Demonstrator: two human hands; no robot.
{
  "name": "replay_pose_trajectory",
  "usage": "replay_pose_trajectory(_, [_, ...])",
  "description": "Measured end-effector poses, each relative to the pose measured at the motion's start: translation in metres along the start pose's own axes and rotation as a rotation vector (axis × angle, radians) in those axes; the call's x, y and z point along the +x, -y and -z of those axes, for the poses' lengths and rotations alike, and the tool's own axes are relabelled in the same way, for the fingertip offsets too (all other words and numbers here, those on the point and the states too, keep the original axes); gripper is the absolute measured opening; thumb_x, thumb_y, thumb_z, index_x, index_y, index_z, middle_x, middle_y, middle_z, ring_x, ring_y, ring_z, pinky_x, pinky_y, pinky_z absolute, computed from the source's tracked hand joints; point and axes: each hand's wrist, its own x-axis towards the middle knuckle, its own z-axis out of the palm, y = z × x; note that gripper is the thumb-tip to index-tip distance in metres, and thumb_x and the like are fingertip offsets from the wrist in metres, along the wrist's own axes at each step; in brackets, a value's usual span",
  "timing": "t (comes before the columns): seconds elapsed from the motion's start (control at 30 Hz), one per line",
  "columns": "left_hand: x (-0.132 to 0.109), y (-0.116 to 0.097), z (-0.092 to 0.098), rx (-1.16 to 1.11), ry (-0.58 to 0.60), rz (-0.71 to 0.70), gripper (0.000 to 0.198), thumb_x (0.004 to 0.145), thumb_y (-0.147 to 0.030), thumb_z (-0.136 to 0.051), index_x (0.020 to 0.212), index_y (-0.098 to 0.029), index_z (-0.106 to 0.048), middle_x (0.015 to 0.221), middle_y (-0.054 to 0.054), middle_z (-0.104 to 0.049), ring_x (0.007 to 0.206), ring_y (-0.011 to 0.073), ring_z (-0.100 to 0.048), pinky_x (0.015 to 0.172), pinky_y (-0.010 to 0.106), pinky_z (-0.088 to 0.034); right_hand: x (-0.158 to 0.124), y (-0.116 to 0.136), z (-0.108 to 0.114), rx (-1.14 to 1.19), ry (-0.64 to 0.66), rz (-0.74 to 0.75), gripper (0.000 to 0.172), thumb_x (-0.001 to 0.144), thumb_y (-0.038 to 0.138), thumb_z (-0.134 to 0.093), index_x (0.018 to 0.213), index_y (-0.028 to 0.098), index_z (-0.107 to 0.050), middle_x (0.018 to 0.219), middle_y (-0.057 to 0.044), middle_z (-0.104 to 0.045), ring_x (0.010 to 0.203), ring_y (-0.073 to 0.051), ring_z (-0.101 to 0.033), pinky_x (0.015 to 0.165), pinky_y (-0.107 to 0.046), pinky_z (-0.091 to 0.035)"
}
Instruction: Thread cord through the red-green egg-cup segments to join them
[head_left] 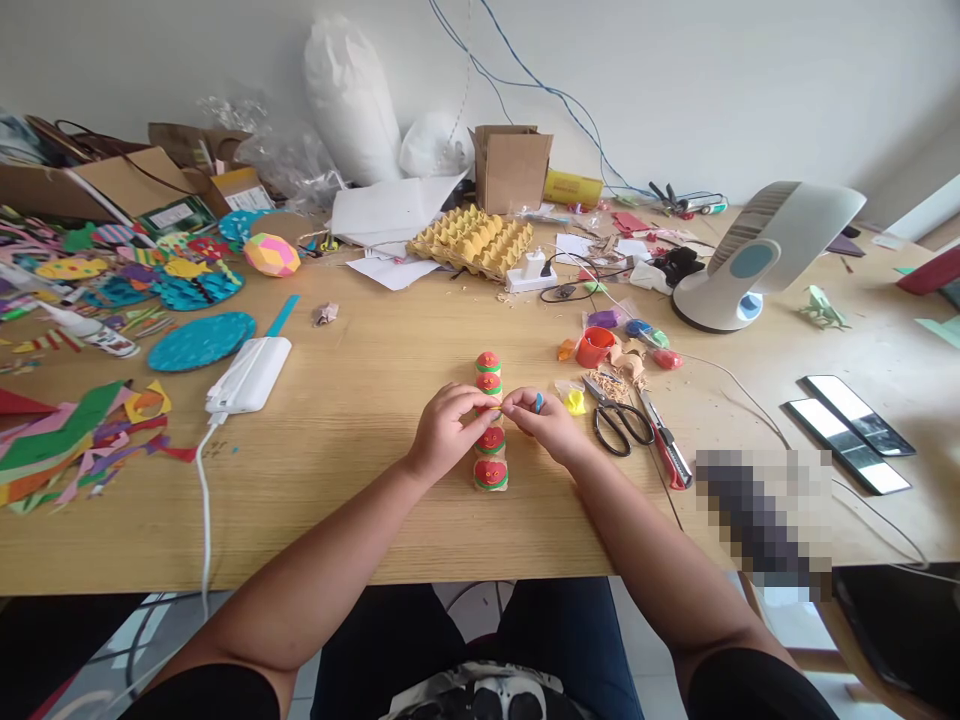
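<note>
A row of several small tan figures [491, 474] runs away from me, each with a red smiling face and a green band. Above the middle of this row, my left hand [452, 428] and my right hand [551, 425] meet fingertip to fingertip. Both are closed in a pinch. A tiny orange-yellow bit shows between the fingertips, too small to name. Something small and blue [538, 402] shows at a finger of my right hand. My hands partly cover the figures in the middle.
Black-handled scissors [616, 430], a red utility knife [667, 445] and a red cup [595, 347] lie to the right. A white power bank [249, 375] with a cable is on the left. Farther back are a yellow egg tray [472, 240] and a white fan [765, 255].
</note>
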Motion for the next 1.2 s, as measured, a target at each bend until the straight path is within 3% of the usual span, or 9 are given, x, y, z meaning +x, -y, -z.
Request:
replay_pose_trajectory(0.13, [-0.0005,-0.0001,-0.0007,-0.003,0.000,-0.002,0.006,0.092,-0.024,-0.071,0.096,-0.023,-0.073,0.096,0.004,-0.076,0.091,0.0184,-0.069,0.085,0.035,-0.056,0.0007,-0.0006,-0.0001,-0.010,-0.007,0.014,0.042,0.077,0.058,-0.076,0.078,0.017,-0.065,0.058,0.006,-0.044,0.059,-0.010,-0.040,0.057,-0.025,-0.030])
replay_pose_trajectory(0.33, [-0.0003,-0.0005,-0.0003,0.007,-0.014,0.011,0.005,0.092,-0.025,-0.070,0.094,-0.023,-0.074,0.094,0.004,-0.076,0.090,0.0182,-0.069,0.083,0.035,-0.057,0.0030,-0.0025,-0.0001,-0.029,-0.021,0.049,0.045,0.072,0.061,-0.079,0.078,0.018,-0.069,0.075,-0.001,-0.066,0.073,-0.014,-0.056,0.070,-0.027,-0.044])
replay_pose_trajectory(0.5, [0.0007,-0.0010,0.0011,0.023,-0.029,0.016,0.005,0.092,-0.025,-0.070,0.091,-0.022,-0.074,0.091,0.003,-0.076,0.088,0.0172,-0.069,0.082,0.033,-0.056,0.0036,-0.0049,-0.0003,-0.011,-0.025,0.049,0.042,0.071,0.058,-0.082,0.082,0.019,-0.070,0.082,-0.003,-0.071,0.079,-0.016,-0.061,0.076,-0.029,-0.048])
replay_pose_trajectory(0.73, [0.0005,-0.0010,0.0017,0.029,-0.018,0.014,0.008,0.094,-0.028,-0.068,0.091,-0.022,-0.073,0.090,0.003,-0.076,0.087,0.0163,-0.068,0.082,0.032,-0.055,0.0030,-0.0040,0.0010,-0.117,-0.063,0.070,0.045,0.077,0.062,-0.075,0.073,0.017,-0.069,0.068,0.000,-0.060,0.067,-0.013,-0.048,0.065,-0.027,-0.040])
replay_pose_trajectory(0.97, [0.0006,-0.0011,0.0026,0.026,0.020,0.048,0.018,0.098,-0.034,-0.061,0.094,-0.022,-0.075,0.092,0.004,-0.076,0.091,0.0180,-0.068,0.086,0.033,-0.055,-0.0004,0.0013,-0.0010,-0.201,-0.069,0.072,0.047,0.081,0.063,-0.068,0.072,0.017,-0.071,0.066,-0.001,-0.059,0.067,-0.015,-0.049,0.063,-0.027,-0.038])
replay_pose_trajectory(1.2, [0.0009,-0.0014,0.0045,-0.008,-0.012,0.114,0.025,0.102,-0.032,-0.053,0.102,-0.022,-0.076,0.099,0.005,-0.076,0.095,0.0183,-0.068,0.087,0.034,-0.055,-0.0019,0.0009,0.0003,-0.192,-0.109,0.040,0.050,0.082,0.065,-0.065,0.074,0.016,-0.071,0.055,0.005,-0.039,0.057,-0.011,-0.033,0.054,-0.027,-0.026])
